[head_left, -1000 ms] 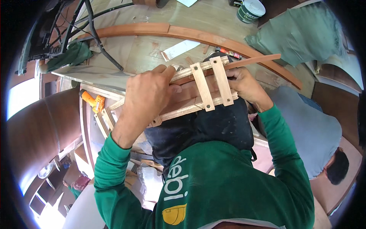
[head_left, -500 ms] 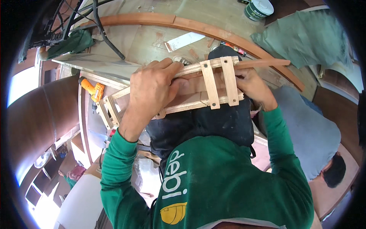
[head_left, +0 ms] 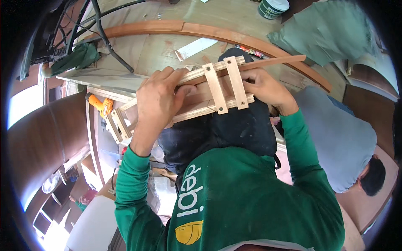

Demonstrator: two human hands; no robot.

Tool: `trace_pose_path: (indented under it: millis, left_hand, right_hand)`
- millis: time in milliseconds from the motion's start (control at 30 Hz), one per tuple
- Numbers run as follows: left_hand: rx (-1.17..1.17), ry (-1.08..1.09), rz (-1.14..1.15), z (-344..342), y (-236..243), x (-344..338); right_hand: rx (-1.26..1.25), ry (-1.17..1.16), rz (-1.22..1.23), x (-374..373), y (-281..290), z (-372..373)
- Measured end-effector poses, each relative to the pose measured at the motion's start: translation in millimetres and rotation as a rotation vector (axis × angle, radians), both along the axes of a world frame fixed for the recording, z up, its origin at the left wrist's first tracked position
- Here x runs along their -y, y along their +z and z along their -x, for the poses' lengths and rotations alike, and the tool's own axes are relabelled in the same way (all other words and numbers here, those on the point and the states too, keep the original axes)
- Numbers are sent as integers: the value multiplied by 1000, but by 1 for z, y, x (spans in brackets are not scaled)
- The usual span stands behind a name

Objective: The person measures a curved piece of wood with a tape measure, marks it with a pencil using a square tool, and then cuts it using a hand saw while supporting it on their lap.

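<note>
A long wooden frame (head_left: pixel 194 113), made of two pale plywood rails joined by short cross slats (head_left: pixel 215 88), lies across my dark-trousered lap. Over its middle, my left hand (head_left: pixel 157 94) is closed round the far rail, with the thumb inside the frame. A thin reddish-brown wood strip (head_left: pixel 278 61) runs along the far rail and sticks out past the frame's right end. There my right hand (head_left: pixel 270 90) is closed, its curled fingers at the strip beside the last slat. Some fingertips are hidden behind the wood.
An orange cordless drill (head_left: pixel 100 104) stands left of the frame. Beyond my knees are a curved brown wood trim (head_left: pixel 217 30), a white offcut (head_left: pixel 196 49), a bucket (head_left: pixel 272 8) and green sheeting (head_left: pixel 326 33). Another person in grey (head_left: pixel 335 125) is close on the right.
The view has shifted slightly. The frame and strip sit a little farther left and up in it, and more of my right hand's fingers show at the frame's end.
</note>
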State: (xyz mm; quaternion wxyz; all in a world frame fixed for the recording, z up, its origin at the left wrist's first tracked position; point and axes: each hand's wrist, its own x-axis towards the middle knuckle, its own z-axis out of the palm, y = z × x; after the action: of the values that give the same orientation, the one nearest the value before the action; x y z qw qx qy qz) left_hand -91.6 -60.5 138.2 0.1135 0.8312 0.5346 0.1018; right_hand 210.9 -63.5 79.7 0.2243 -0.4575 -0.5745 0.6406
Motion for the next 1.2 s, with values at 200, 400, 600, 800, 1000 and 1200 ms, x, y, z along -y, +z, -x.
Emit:
trace_pose_path:
  millis: [200,400,600,800,1000,1200]
  left_hand:
    - [45,-4,-10,-3,-3,0]
    - [154,-80,148,4,1,-11]
    - [142,-84,154,2,2,-12]
    - [129,-104,120,3,1,-5]
    - [115,-83,112,6,-3,-3]
    - [99,-111,124,8,-2,-7]
  right_hand:
    - [9,-63,-1,9,13,-2]
    - [-45,-128,112,17,15,-1]
    - [62,-212,45,24,-4,-5]
    - [0,-245,98,43,2,-4]
    - [152,62,174,17,23,2]
    - [-114,-63,271,27,2,1]
